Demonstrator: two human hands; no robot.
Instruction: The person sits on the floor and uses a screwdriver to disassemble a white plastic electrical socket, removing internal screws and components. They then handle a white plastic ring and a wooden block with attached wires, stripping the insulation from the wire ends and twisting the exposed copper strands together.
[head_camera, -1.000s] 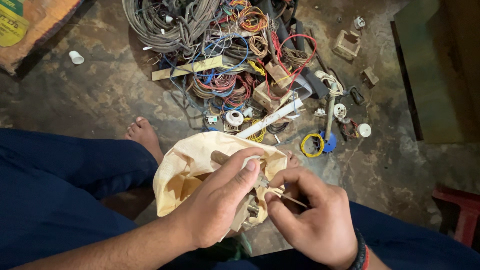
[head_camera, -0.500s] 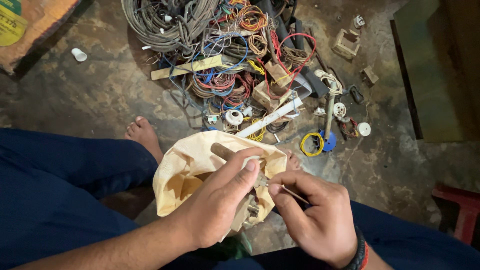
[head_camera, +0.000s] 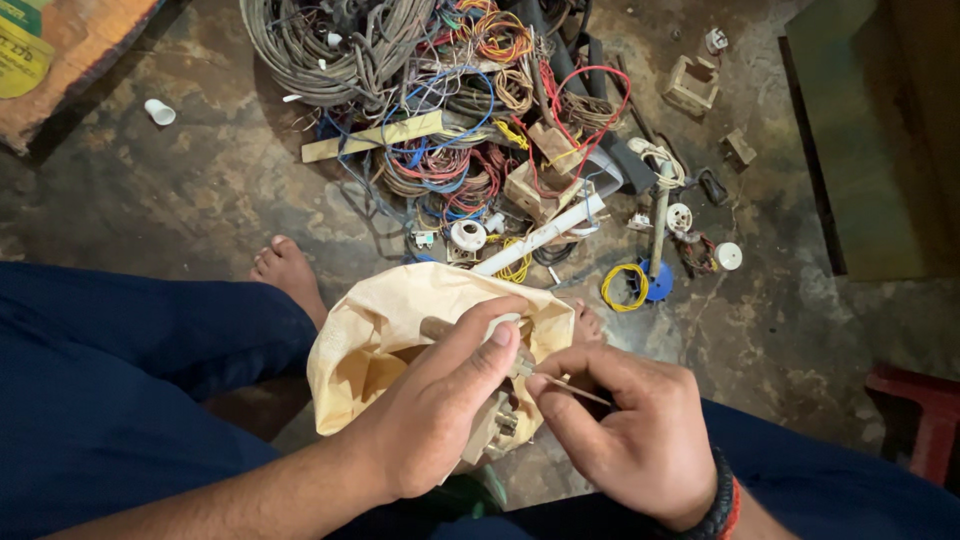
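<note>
Hands over tan sack (head_camera: 380, 330): my left hand (head_camera: 440, 420) grips a small fitting (head_camera: 505, 325); right hand (head_camera: 630, 430) pinches a thin tool (head_camera: 580, 392).

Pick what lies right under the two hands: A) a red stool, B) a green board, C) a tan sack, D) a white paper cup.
C: both the left hand and the right hand work just above the tan sack, while the pile of wires lies farther off on the floor.
</note>
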